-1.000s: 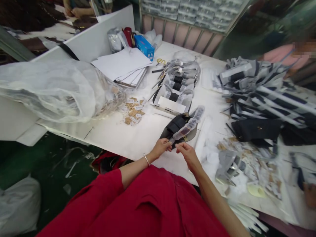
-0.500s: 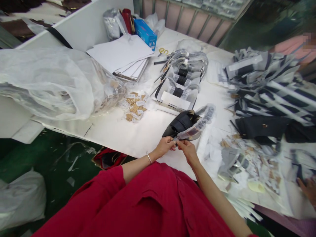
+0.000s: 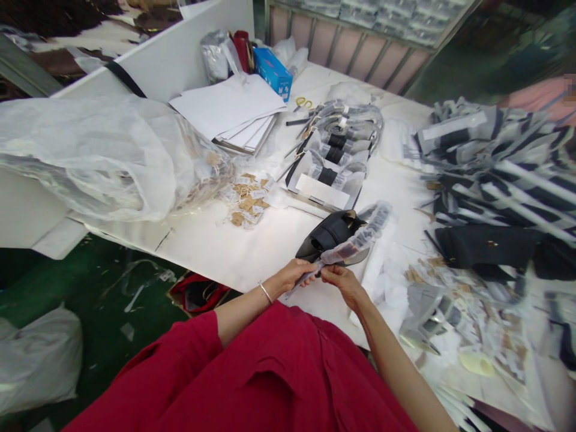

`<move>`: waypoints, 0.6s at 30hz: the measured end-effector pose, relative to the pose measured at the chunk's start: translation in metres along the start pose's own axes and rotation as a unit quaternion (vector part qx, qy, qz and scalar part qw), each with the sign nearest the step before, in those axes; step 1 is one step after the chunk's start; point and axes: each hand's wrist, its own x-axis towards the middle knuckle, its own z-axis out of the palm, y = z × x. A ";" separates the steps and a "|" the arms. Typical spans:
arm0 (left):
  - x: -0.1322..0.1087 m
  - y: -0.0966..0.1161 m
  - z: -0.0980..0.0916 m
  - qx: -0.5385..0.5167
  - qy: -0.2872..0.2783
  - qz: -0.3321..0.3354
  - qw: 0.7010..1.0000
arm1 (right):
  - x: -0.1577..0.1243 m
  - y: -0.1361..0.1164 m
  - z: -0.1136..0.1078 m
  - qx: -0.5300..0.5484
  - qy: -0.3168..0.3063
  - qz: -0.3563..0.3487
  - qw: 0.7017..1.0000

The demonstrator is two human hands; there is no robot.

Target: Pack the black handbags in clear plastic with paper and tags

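Observation:
At the near edge of the table lies a black handbag (image 3: 324, 235), its mouth partly gaping. A strap (image 3: 363, 240) sleeved in clear plastic loops from its right side toward me. My left hand (image 3: 297, 273), with a bangle at the wrist, is closed around the plastic-covered end of that strap, and a tail of the plastic sticks out below the fingers. Just right of it, my right hand (image 3: 344, 282) pinches at the bag's near edge. What sits between those fingertips is too small to make out.
Behind the bag stands a box of plastic-wrapped black goods (image 3: 324, 189). Paper tags (image 3: 248, 201) lie to its left, beside a large clear plastic bag (image 3: 121, 159). Black bags and wrapped straps (image 3: 490, 180) heap up on the right. White sheets (image 3: 229, 105) are farther back.
My left hand has shifted slightly left and down along the strap end, and a plastic tail now shows beneath it. My right hand stays close by, pinching. The view has tilted a little.

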 end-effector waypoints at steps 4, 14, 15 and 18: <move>-0.006 0.004 0.004 -0.007 0.005 -0.021 1.000 | 0.004 0.004 0.005 -0.022 0.052 -0.013 0.998; -0.012 0.009 0.016 -0.043 0.054 -0.050 0.996 | 0.012 0.001 0.018 -0.171 0.127 -0.050 0.976; -0.013 0.008 0.019 -0.047 0.059 -0.050 0.996 | 0.014 0.001 0.018 -0.197 0.139 -0.047 0.969; -0.016 0.003 0.026 -0.055 0.080 -0.039 0.995 | 0.015 0.005 0.017 -0.199 0.136 -0.005 0.970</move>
